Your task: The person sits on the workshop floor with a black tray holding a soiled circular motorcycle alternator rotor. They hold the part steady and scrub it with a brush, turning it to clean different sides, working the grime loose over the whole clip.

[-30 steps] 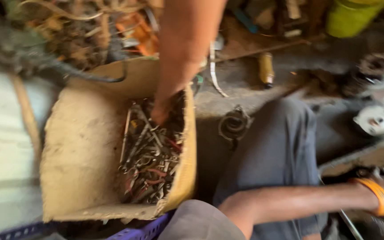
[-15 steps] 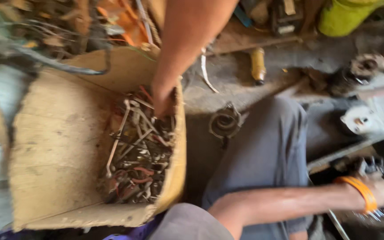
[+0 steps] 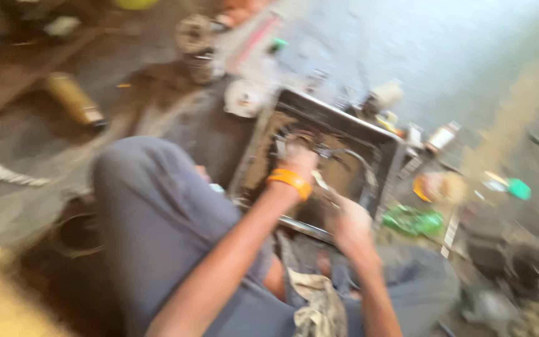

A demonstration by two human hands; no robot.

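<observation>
At twelve o'clock of my knees, both hands work inside the metal tray point(image 3: 369, 134): left hand point(image 3: 299, 160), right hand point(image 3: 352, 224); blurred, grips unreadable. Next: steady, sort.

Picture heavily blurred by motion; no label, sign or screen can be made out. Possible packaging only: a crumpled green plastic wrapper point(image 3: 414, 219) lies on the floor just right of the dark metal tray point(image 3: 387, 145). A small white cylindrical container point(image 3: 441, 136) stands near the tray's far right corner. A yellowish cylindrical can point(image 3: 73, 100) lies on the floor at upper left.
</observation>
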